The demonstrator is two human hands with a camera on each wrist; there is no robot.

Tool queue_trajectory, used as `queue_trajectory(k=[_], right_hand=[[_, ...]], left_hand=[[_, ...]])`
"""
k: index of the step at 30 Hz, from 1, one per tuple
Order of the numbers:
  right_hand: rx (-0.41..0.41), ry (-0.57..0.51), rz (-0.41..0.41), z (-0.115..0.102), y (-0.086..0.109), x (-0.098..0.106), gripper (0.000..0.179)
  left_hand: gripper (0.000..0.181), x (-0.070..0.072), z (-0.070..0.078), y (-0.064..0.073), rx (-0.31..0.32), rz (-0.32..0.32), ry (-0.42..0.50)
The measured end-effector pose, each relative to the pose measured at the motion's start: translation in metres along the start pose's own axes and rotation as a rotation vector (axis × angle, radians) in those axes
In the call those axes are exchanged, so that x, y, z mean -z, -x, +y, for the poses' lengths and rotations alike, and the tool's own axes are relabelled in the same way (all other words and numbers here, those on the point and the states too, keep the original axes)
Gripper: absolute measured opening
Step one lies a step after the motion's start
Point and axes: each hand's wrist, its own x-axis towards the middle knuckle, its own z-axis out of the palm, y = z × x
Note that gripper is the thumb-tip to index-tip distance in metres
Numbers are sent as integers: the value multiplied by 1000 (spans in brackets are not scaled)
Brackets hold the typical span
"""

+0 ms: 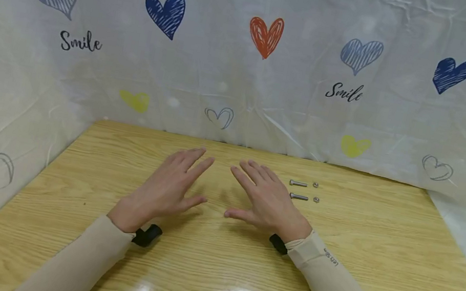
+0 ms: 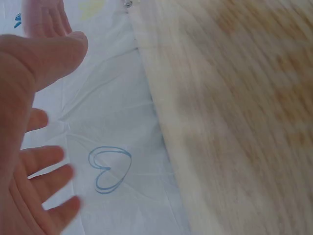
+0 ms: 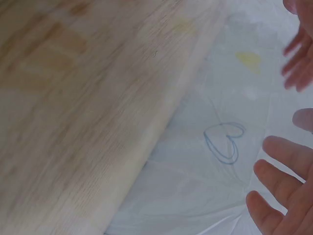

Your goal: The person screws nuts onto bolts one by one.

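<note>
Both hands hover over the wooden table in the head view, palms facing each other with a gap between them. My left hand has its fingers spread and holds nothing. Opposite it, my right hand also has loosely straight fingers with nothing in them. Just right of the right hand's fingers lie two metal bolts, a far bolt and a near bolt. Beside their ends sit a far nut and a near nut. In the left wrist view, the left thumb shows large in front.
The wooden table reaches to a white cloth printed with hearts and "Smile" words, hung along the back and sides. A black wrist strap piece sits under the left wrist, another black piece under the right.
</note>
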Motion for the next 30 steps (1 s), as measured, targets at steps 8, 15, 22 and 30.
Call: queue_trajectory(k=[8,15,22,30], right_hand=[[-3,-3,2,0,1,0,76],[2,8,-6,1,0,4,65],[22,-31,40,1,-1,8,59],[47,-36,69,2,-1,16,53]], left_hand=[[64,4,8,-2,22,-75,94],[61,4,13,-3,11,-64,97],[60,5,19,-6,-10,-47,103],[63,8,23,-11,-9,-14,88]])
